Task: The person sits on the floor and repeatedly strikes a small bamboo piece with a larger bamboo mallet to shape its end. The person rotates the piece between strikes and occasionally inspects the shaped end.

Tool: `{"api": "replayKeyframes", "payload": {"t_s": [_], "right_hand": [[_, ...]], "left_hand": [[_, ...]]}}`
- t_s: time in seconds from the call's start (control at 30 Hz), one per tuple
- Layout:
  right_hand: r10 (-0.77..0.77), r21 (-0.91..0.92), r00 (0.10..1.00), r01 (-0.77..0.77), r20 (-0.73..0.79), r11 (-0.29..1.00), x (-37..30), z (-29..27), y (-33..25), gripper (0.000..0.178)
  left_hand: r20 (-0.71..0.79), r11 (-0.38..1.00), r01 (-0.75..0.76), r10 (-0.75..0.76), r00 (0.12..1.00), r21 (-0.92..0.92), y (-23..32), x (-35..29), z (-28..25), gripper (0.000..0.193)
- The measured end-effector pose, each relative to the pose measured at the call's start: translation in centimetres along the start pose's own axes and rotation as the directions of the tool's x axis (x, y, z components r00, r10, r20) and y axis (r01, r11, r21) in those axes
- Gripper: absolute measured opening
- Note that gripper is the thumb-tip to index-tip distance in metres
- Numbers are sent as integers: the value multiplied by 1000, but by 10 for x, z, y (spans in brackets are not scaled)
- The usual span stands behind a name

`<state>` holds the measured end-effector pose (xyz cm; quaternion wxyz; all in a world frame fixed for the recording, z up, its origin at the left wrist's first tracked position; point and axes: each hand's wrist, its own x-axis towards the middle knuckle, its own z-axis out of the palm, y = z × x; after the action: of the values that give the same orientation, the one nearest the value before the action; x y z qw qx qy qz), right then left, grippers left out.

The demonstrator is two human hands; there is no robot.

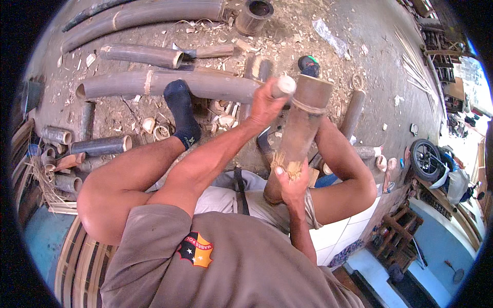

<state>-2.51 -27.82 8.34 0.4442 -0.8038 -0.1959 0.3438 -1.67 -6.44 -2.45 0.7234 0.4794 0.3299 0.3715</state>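
Note:
A thick bamboo tube (pixel 303 126) stands tilted between my legs, its open end away from me and a raised ring just below that rim. My right hand (pixel 294 189) is closed on a wad of straw-coloured fibres (pixel 291 169), pressed against the tube's lower part. Beside the tube's upper end, my left hand (pixel 266 107) wraps round a stout wooden piece with a pale, round end (pixel 284 85). The rest of that piece is hidden by the hand, and I cannot tell whether it touches the tube.
Long bamboo poles (pixel 205 85) lie across the floor ahead, amid scattered shavings. A blade with a wooden handle (pixel 215 51) rests there. Short bamboo pieces (pixel 109 146) lie left; a short, wide tube (pixel 253 18) stands at the back. A wheel (pixel 425 160) is at right.

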Motion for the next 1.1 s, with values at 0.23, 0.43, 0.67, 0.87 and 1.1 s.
{"api": "replayKeyframes", "payload": {"t_s": [0.23,0.43,0.67,0.87,1.1], "right_hand": [[-226,60,968,233,-111,971,-16,-31,-13,90],[-251,326,962,271,-104,906,-21,-35,-12,84],[-12,-59,1000,12,1,998,-2,14,5,79],[-125,6,991,126,-50,992,-16,11,5,84],[-306,127,935,330,-177,935,-30,-18,16,82]], "left_hand": [[350,839,-466,362,864,281,-15,-37,8,34],[527,888,-333,127,840,318,-19,-27,-24,38],[639,829,-521,292,712,202,-42,-22,-44,39],[686,787,-588,326,651,184,-43,-19,-43,38],[380,900,-378,279,882,216,-19,-44,-5,41]]}}
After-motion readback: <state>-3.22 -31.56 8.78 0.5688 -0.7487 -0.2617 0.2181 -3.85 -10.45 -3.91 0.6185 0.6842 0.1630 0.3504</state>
